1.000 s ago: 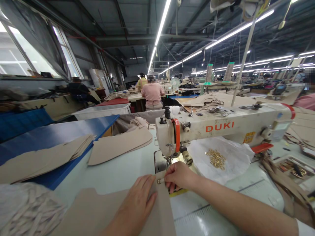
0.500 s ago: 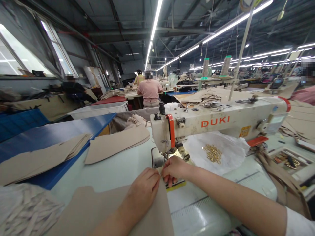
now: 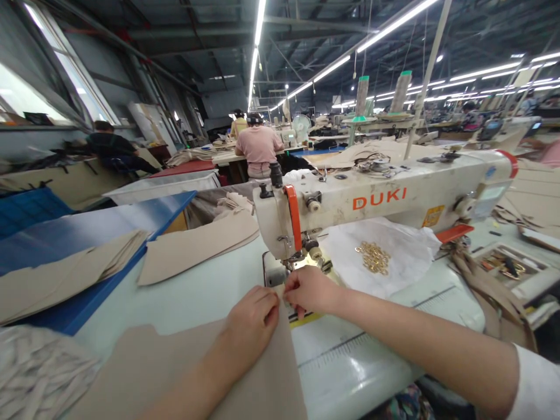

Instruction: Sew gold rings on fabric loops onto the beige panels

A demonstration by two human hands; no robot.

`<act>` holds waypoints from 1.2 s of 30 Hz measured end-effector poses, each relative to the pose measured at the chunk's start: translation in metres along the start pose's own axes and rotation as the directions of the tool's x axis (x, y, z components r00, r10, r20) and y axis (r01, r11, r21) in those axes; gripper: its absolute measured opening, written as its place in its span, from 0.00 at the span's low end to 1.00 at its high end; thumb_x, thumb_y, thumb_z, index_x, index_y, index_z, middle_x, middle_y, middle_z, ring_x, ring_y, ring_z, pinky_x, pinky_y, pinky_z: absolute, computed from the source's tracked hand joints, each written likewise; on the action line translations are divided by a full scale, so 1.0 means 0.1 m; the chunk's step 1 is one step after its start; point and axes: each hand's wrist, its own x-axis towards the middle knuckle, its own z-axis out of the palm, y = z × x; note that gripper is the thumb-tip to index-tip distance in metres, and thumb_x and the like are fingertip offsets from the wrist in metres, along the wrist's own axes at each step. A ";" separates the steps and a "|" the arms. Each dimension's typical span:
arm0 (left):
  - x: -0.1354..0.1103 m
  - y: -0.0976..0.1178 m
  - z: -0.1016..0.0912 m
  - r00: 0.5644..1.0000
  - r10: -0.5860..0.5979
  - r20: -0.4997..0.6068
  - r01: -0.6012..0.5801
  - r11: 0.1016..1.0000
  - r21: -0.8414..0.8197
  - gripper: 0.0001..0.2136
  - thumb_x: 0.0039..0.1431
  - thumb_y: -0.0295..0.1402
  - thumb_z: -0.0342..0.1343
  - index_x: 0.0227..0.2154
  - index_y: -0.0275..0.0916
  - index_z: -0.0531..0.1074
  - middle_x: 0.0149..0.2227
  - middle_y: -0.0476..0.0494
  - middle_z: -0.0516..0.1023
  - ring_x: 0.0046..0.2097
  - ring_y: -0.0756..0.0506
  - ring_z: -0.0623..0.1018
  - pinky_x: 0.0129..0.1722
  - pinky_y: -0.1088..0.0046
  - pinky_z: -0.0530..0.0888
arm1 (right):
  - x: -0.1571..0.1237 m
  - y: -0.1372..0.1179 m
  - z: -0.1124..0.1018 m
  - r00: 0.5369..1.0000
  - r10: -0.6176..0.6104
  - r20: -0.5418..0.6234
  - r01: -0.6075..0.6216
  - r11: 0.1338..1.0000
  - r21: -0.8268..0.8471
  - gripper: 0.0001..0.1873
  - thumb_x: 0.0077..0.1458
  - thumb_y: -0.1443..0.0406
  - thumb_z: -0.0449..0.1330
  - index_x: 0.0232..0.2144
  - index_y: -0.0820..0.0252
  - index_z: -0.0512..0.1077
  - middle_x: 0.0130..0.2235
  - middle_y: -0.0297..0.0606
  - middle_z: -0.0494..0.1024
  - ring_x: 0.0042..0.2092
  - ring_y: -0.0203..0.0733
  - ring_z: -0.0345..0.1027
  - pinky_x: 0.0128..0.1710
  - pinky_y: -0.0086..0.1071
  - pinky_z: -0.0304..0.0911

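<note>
- there's the left hand (image 3: 254, 318), curled over the beige panel (image 3: 188, 361); i can't tell whether it grips
- the right hand (image 3: 311, 290), fingertips drawn together at the panel's far end, its hold hidden
- panel lies on the pale table (image 3: 210, 297), before the sewing machine (image 3: 332, 217)
- gold rings (image 3: 374, 258) glint beyond

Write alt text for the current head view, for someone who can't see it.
A person's left hand lies on a beige panel, the right hand near its far end, by the needle end of a white DUKI sewing machine. Small golden pieces lie beyond.
</note>
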 end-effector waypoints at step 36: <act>-0.06 0.01 0.02 0.998 0.052 0.022 -0.053 0.998 0.042 0.11 0.65 0.23 0.43 0.32 0.38 0.70 0.31 0.46 0.76 0.35 0.46 0.75 0.36 0.69 0.75 | -0.43 0.35 0.15 0.574 -0.768 0.283 0.709 0.292 -0.642 0.11 0.65 0.68 0.51 0.33 0.63 0.71 0.36 0.38 0.75 0.38 0.40 0.64 0.41 0.33 0.63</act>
